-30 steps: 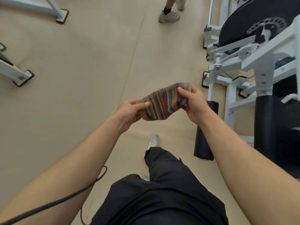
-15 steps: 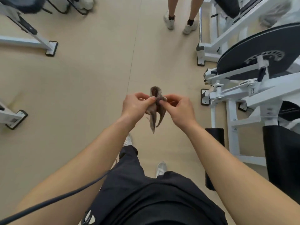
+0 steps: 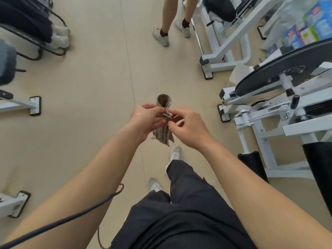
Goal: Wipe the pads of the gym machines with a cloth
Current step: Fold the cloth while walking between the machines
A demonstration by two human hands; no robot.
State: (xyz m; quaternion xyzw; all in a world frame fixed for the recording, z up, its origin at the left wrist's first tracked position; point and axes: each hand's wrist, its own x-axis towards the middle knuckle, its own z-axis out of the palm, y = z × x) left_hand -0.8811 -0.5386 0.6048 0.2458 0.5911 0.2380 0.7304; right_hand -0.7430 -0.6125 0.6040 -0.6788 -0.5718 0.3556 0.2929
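A small striped cloth (image 3: 162, 134) in grey, brown and orange hangs bunched between my two hands at mid-frame, above the beige floor. My left hand (image 3: 146, 119) pinches its left side and my right hand (image 3: 188, 127) pinches its right side, thumbs and fingertips almost touching. One end of the cloth sticks up above my fingers. A black roller pad (image 3: 252, 165) of the white gym machine (image 3: 265, 121) stands low to my right, apart from the cloth. A bigger black pad (image 3: 318, 169) sits at the right edge.
Another person's legs (image 3: 172, 20) in white trainers stand ahead. White machine frames and feet (image 3: 35, 106) line the left; a second white machine (image 3: 222, 49) is at the back right. A dark cable (image 3: 71, 215) crosses my left arm. Beige floor runs down the middle.
The cloth went from stretched flat between my hands to folded and bunched between my fingertips. My view has tilted up as I stepped forward, and the other person's legs came into sight.
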